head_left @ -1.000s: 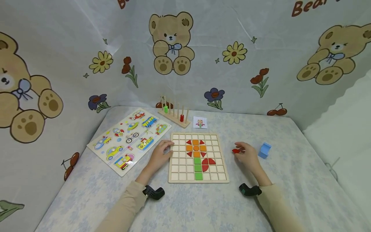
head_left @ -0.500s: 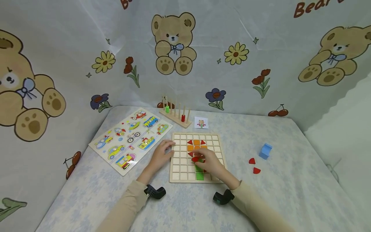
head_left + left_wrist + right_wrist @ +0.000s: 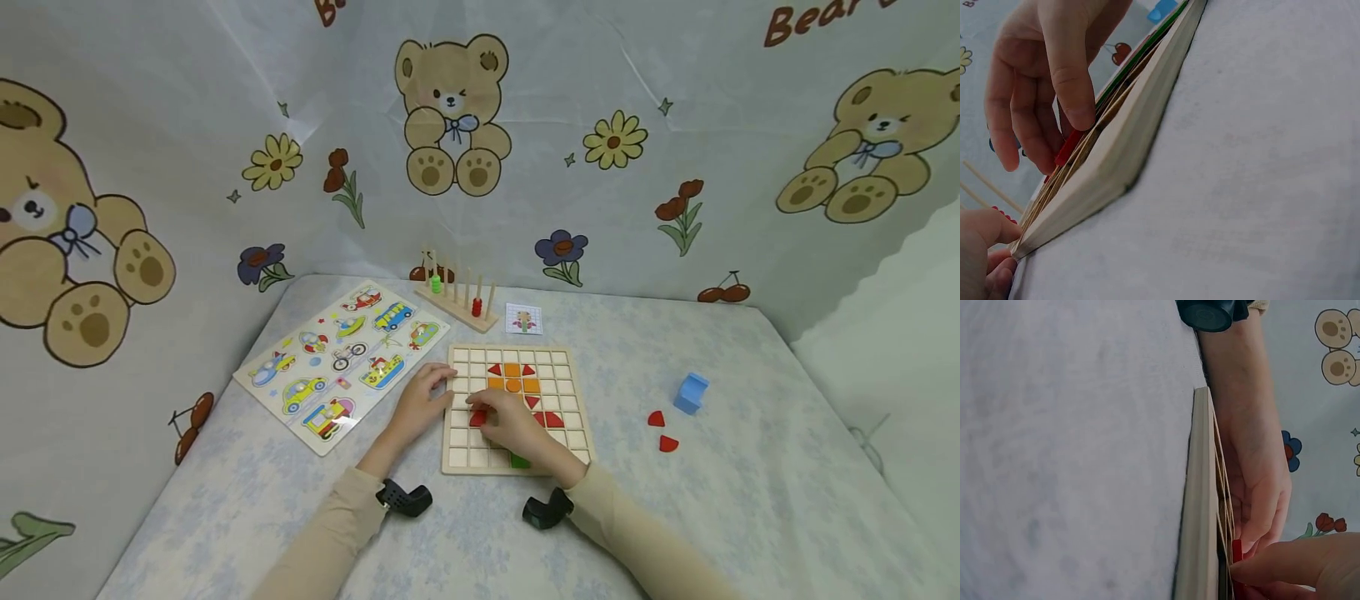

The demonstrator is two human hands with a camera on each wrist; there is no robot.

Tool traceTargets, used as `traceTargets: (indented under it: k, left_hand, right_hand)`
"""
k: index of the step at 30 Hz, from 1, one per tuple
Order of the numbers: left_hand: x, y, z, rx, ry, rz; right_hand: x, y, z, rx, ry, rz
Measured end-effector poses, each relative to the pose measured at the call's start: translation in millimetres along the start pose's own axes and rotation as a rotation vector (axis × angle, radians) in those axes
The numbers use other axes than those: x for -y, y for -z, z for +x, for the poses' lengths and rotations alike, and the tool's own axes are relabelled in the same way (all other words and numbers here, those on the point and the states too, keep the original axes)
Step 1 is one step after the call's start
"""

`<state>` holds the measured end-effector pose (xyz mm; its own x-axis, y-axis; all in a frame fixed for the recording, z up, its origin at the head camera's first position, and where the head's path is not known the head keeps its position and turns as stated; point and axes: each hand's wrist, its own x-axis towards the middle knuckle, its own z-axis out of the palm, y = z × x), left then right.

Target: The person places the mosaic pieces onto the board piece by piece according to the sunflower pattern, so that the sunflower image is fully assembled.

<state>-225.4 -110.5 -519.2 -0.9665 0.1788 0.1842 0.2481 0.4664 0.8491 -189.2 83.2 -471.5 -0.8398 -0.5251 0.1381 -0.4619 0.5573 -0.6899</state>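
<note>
A square wooden grid board (image 3: pixel 457 450) lies on the table, with orange, red and green pieces set in its cells. My right hand (image 3: pixel 513 427) is over the board's middle, hiding several cells. Its thumb and fingertips pinch a red quarter-circle piece (image 3: pixel 477 418), seen edge-on as a red piece (image 3: pixel 1070 147) in the left wrist view, low over the cells. My left hand (image 3: pixel 422 398) holds the board's left rim, its fingertips right at the edge. Two loose red quarter-circle pieces (image 3: pixel 668 444) lie to the right of the board.
A blue box-shaped block (image 3: pixel 691 392) stands at the right. Behind the board are a small pattern card (image 3: pixel 523 318) and a wooden peg stand (image 3: pixel 472 315) with green and red rings. A vehicle picture puzzle (image 3: pixel 343 358) lies at the left.
From the right of the board, my right hand has carried the red piece left over the grid, to left of the green column. My left hand has stayed at the rim.
</note>
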Motion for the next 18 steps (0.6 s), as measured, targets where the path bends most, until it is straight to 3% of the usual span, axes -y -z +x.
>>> traceTargets:
  k: [10, 14, 18]
  left_hand:
    - [-0.5, -1.4, 0.8, -0.005, 0.016, 0.005]
    - [-1.8, -2.4, 0.3, 0.003, 0.024, -0.001]
    - [-2.7, -2.2, -0.5, 0.001, 0.035, -0.003]
  right_hand:
    - [-6.6, 6.2, -4.0, -0.02, -0.02, 0.07]
    - [-14.3, 20.9, -14.5, -0.06, -0.037, 0.012]
    - [-33.9, 43.4, -34.2, -0.17, -0.05, -0.077]
